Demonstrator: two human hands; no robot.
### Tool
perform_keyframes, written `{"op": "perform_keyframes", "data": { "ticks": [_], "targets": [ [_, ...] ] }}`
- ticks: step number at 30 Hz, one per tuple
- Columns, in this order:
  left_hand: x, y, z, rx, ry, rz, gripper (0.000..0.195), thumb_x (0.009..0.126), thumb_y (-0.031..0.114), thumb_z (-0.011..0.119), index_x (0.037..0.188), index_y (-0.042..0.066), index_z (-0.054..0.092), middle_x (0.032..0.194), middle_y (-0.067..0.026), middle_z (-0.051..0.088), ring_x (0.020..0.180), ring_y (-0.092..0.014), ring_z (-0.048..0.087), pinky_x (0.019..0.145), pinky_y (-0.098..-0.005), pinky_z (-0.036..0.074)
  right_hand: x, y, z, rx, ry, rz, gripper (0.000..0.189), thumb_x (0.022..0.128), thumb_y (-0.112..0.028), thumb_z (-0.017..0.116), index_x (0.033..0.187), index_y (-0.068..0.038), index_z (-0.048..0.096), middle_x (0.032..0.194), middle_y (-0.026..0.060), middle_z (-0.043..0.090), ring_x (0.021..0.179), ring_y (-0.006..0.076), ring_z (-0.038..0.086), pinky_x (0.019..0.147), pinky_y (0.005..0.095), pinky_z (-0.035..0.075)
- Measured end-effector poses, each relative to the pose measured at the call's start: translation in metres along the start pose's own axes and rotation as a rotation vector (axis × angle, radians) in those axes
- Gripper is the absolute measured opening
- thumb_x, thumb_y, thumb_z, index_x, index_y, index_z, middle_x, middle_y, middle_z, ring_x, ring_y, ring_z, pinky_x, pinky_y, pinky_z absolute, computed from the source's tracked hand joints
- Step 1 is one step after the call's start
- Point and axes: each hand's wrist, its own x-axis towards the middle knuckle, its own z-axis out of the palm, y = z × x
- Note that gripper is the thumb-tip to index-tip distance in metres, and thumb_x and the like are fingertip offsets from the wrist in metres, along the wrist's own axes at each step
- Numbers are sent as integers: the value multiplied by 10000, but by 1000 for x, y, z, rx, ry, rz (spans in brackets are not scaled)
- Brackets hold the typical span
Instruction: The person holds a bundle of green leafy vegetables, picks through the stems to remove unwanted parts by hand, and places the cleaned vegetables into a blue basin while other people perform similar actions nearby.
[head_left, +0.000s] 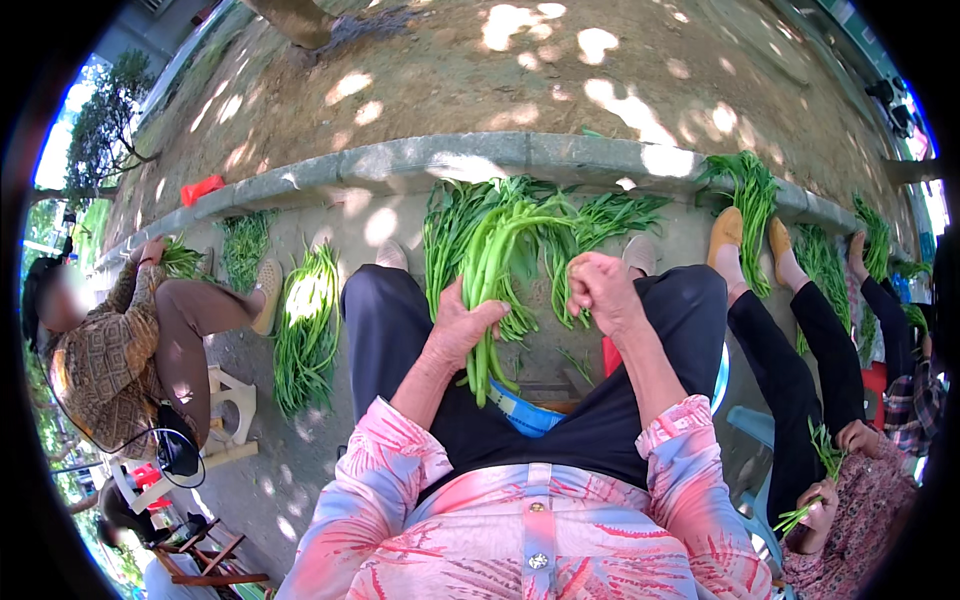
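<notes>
My left hand (466, 319) grips a bunch of long green leafy vegetable stems (487, 262) above my lap. The stems bend over to the right at the top, and their lower ends hang below my hand. To the right of the bunch, my right hand (604, 296) is raised with its fingers curled; whether something small is between them cannot be told. Beyond my hands, a pile of leafy greens (454, 217) lies on the paving against the stone kerb, partly hidden by the bunch. More greens (619, 216) lie beside it at the right.
A stone kerb (435, 159) crosses in front, with bare soil behind. Another bundle of greens (307, 322) lies at left, near a seated person (112, 352). At right another seated person (847, 487) holds a few stems. A red bag (201, 189) lies by the kerb.
</notes>
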Motion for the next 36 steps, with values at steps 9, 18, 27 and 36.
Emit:
{"op": "perform_keyframes", "data": {
  "ticks": [9, 18, 27, 36],
  "targets": [
    [1, -6, 14, 243, -18, -3, 403, 640, 25, 629, 1020, -4, 499, 729, -34, 541, 528, -108, 520, 480, -238, 451, 1, 18, 28, -156, 38, -44, 88, 796, -33, 511, 793, 26, 576, 586, 8, 477, 448, 72, 415, 426, 242, 399],
    [3, -7, 14, 369, -38, -32, 395, 617, 57, 624, 986, -4, 497, 727, -41, 543, 542, -109, 521, 489, -256, 456, 0, 21, 20, -585, -126, -236, 89, 784, -27, 537, 772, 43, 592, 571, -21, 507, 471, 30, 433, 422, 195, 353],
    [6, -5, 11, 301, -65, -61, 383, 632, 25, 628, 990, 9, 493, 745, -42, 546, 546, -109, 522, 487, -247, 449, -1, 20, 22, -519, -238, -245, 70, 749, -10, 547, 764, 36, 597, 575, -33, 499, 497, 16, 415, 429, 203, 333],
    [5, -14, 16, 578, 44, 255, 403, 618, 65, 620, 983, -19, 472, 810, -149, 581, 749, -253, 584, 695, -350, 461, -7, 16, 31, -768, -113, -357, 81, 718, -14, 541, 660, 33, 571, 541, -25, 499, 471, 40, 423, 418, 230, 341]
  ]
}}
